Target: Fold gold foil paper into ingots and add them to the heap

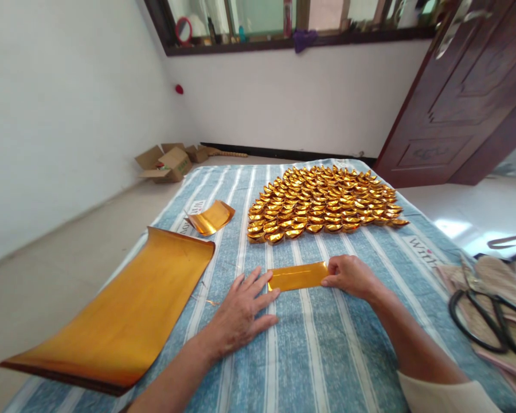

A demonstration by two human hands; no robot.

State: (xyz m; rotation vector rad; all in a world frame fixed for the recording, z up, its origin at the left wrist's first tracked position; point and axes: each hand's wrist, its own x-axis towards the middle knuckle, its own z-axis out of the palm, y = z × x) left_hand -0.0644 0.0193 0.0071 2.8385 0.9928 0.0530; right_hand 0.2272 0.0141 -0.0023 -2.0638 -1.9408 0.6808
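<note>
A small rectangular sheet of gold foil paper [298, 276] is lying flat on the blue-and-white striped bed cover, its long side running left to right, near the front edge of the rows of folded ingots. Its glossy face is catching the light. Its left end is touching the fingertips of one hand, its right end the other.
</note>
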